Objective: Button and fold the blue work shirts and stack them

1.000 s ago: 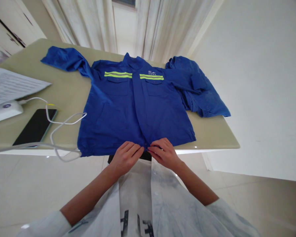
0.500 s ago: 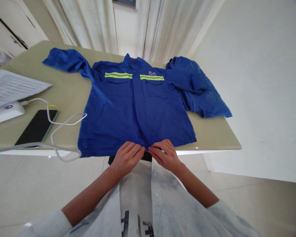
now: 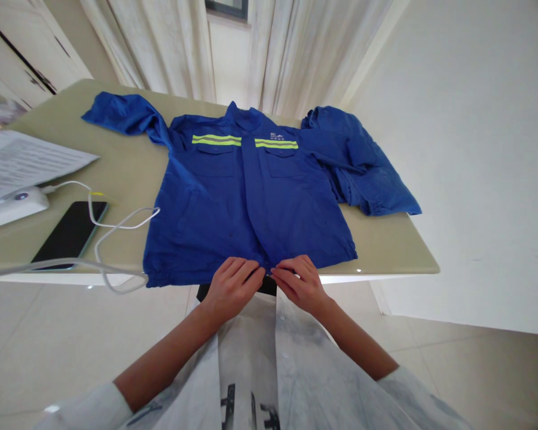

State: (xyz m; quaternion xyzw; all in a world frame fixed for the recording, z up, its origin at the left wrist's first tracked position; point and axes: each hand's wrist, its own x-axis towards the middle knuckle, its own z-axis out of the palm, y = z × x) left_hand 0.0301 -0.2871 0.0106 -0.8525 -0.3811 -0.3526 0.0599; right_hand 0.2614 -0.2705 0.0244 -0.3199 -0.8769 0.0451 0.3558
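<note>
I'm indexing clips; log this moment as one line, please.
blue work jacket: front up on table; left hand: at bottom hem, grip hidden; right hand: at hem, beside left hand; smartphone: left of jacket

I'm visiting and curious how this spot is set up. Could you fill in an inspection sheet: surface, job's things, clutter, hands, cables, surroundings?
Surface: pale greenish table with a glossy front edge.
Job's things: blue jacket spread front up, collar away; a second blue garment meets one sleeve at right, their boundary hard to tell.
Clutter: phone, printed paper and white device, all at left.
Hands: left hand and right hand pinch the jacket's front hem near its middle; detail too small.
Cables: white cable loops near the phone; part dips below the table edge.
Surroundings: curtains, white wall, tiled floor.
</note>
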